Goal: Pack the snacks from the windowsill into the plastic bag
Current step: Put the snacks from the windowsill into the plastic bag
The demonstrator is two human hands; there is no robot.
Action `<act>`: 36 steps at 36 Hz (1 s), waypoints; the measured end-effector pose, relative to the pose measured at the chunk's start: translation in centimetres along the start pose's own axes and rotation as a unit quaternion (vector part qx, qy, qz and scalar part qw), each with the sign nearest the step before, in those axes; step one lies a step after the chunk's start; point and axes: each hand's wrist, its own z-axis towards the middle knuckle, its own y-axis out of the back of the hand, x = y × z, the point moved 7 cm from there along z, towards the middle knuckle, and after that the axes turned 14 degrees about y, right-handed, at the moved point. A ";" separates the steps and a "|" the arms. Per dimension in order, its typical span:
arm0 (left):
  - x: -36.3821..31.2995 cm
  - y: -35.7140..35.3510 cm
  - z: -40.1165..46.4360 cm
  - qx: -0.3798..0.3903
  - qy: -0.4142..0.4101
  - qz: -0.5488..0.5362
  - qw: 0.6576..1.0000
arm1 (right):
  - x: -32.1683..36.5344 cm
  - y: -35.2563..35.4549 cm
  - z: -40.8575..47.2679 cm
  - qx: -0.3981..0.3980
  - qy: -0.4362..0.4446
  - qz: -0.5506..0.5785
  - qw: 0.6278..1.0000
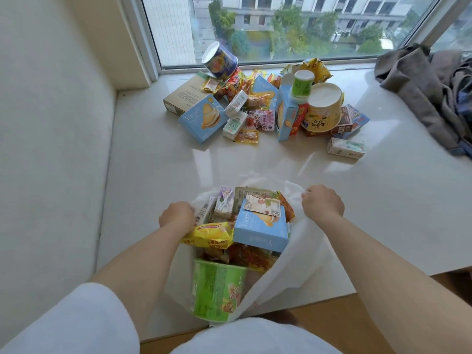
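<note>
A white plastic bag [293, 264] lies open on the windowsill [153, 162] near its front edge. My left hand [176, 217] grips the bag's left rim and my right hand [322, 203] grips its right rim, holding the mouth apart. Inside lie a green noodle cup [217, 292], a light blue biscuit box [261, 231], a yellow packet [209, 235] and small cartons. Further back by the window sits a pile of snacks: a blue cup [221, 60], a yellow noodle bowl [324, 108], blue boxes [203, 118] and a lone small carton [346, 148].
Grey and dark clothes [429, 93] are heaped at the right of the sill. A white wall [51, 123] closes the left side. The window glass [281, 26] stands behind the pile. Wooden floor [332, 323] shows below the sill edge.
</note>
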 end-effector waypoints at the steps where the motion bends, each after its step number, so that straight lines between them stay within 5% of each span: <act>1: 0.0 0.3 0.0 0.007 0.005 -0.051 0.999 | -0.3 0.1 0.1 -0.003 -0.005 0.011 1.000; 8: 1.1 7.1 -0.3 -0.062 0.002 -0.327 0.943 | -0.8 0.9 0.9 -0.030 -0.023 0.169 0.985; 13: 1.6 12.2 -1.4 -0.165 -0.050 -0.377 0.910 | -1.0 5.4 1.0 -0.151 -0.020 0.217 0.964; 19: 4.2 15.1 -2.3 -0.272 -0.008 -0.402 0.874 | -1.7 7.8 0.3 -0.242 -0.026 0.226 0.943; 25: 5.8 13.8 -2.2 -0.262 0.035 -0.336 0.904 | -2.9 6.7 -0.1 -0.248 -0.077 0.251 0.933; 29: 6.1 12.8 -3.3 -0.305 0.013 -0.327 0.895 | -2.1 6.2 -0.6 -0.277 -0.076 0.268 0.920; 36: 6.3 10.4 -1.0 -0.192 0.052 -0.186 0.962 | -2.1 3.8 0.2 -0.160 -0.063 0.212 0.962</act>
